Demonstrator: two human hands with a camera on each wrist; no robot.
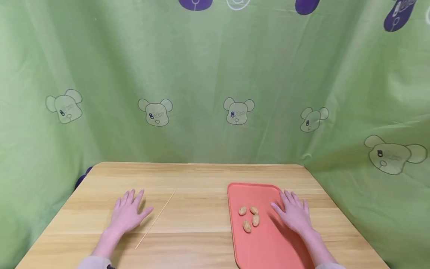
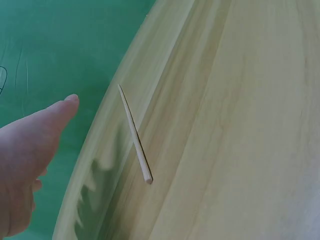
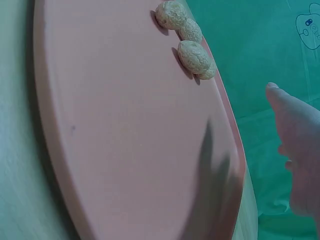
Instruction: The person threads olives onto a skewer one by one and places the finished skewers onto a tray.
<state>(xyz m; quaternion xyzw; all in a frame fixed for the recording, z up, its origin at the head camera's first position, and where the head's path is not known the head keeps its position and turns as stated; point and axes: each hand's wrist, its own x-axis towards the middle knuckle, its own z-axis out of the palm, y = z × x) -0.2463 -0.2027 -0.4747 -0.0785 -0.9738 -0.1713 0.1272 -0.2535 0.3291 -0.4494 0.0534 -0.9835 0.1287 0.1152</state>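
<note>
My left hand [image 1: 127, 215] hovers over the left part of the table, fingers spread and holding nothing. Just to its right lies a thin wooden skewer [image 1: 155, 219], set diagonally; in the left wrist view the skewer [image 2: 134, 132] tapers to a point at its far end. A coral-pink tray [image 1: 262, 248] is on the right. On it rest several tan, wrinkled, oval nut-like pieces [image 1: 255, 220], seen close together in the right wrist view. Above the tray's right edge is my right hand [image 1: 295, 213], fingers spread, casting a shadow and gripping nothing.
The light wooden table [image 1: 198, 243] carries the skewer and tray. A green curtain [image 1: 201, 67] printed with bear heads hangs behind the table and along both sides. Something dark purple [image 1: 81, 179] shows past the table's far left corner.
</note>
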